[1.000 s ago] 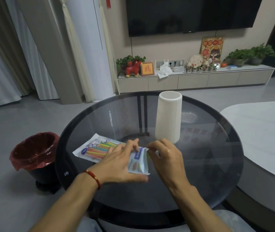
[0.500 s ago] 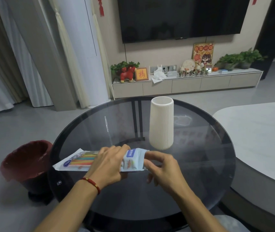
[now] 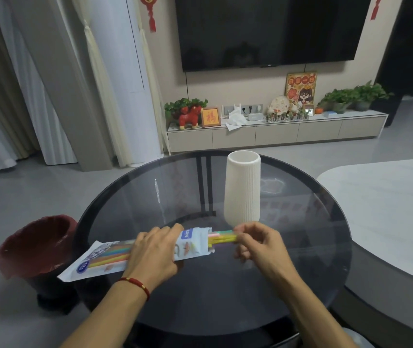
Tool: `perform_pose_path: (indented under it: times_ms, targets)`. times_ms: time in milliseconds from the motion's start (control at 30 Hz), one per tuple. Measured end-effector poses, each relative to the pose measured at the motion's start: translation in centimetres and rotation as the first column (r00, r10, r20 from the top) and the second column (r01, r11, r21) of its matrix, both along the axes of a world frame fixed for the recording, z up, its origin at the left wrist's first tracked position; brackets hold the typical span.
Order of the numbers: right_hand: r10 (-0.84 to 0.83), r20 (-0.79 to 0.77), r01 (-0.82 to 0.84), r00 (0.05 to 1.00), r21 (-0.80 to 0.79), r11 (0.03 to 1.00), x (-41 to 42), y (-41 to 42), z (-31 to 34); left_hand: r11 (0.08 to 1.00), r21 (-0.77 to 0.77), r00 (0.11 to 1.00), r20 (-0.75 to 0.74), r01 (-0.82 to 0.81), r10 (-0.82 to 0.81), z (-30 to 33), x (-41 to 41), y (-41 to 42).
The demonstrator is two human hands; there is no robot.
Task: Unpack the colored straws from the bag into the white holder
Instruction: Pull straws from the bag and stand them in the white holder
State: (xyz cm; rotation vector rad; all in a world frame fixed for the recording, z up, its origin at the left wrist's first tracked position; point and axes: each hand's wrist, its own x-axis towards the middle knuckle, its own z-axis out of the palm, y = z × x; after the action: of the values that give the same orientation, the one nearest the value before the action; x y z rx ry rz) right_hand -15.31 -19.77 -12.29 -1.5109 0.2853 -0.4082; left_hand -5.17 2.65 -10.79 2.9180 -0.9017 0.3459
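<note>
A flat plastic bag (image 3: 105,259) of colored straws is held lengthwise just above the round glass table (image 3: 300,259). My left hand (image 3: 155,252) grips the bag around its middle. My right hand (image 3: 258,243) pinches the ends of several colored straws (image 3: 221,237) that stick out of the bag's open right end. The tall ribbed white holder (image 3: 242,188) stands upright on the table just behind my right hand, apart from it, its mouth open at the top.
A dark red-lined waste bin (image 3: 34,247) stands on the floor left of the table. A pale, lower table (image 3: 386,209) adjoins on the right. A TV cabinet with plants and ornaments (image 3: 275,131) lines the far wall.
The bag's right end has come open and my right hand has drawn several straw ends out of it to the right. My left hand has kept its hold on the bag.
</note>
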Motion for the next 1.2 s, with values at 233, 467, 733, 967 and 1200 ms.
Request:
perform_pose_path:
  times_ms: [233,467,733,967,1200]
  targets:
    - [-0.015,-0.071,0.009,0.997,-0.080,0.997,1.0,2.0,-1.2,0.999,0.021,1.000,-0.010,0.028,-0.027,0.2,-0.9,-1.3]
    - [-0.133,0.061,0.141,0.989,-0.151,0.978,0.3,-0.9,-0.2,0.989,0.137,0.998,0.027,-0.062,0.059,0.3,-0.5,-0.4]
    - [-0.206,0.087,0.214,0.975,-0.106,0.971,-1.7,-3.4,0.6,0.996,-0.072,0.995,-0.078,0.050,-0.056,0.3,-2.8,-3.2]
    - [-0.239,0.297,0.279,0.925,-0.098,0.955,-4.7,-4.9,1.5,0.986,-0.109,0.987,-0.085,0.128,-0.137,-1.4,-3.4,-8.5]
    - [-0.029,0.204,0.006,0.979,0.113,0.994,-4.1,-3.0,1.7,0.956,-0.171,0.957,-0.126,0.237,-0.260,-1.9,-4.1,-9.4]
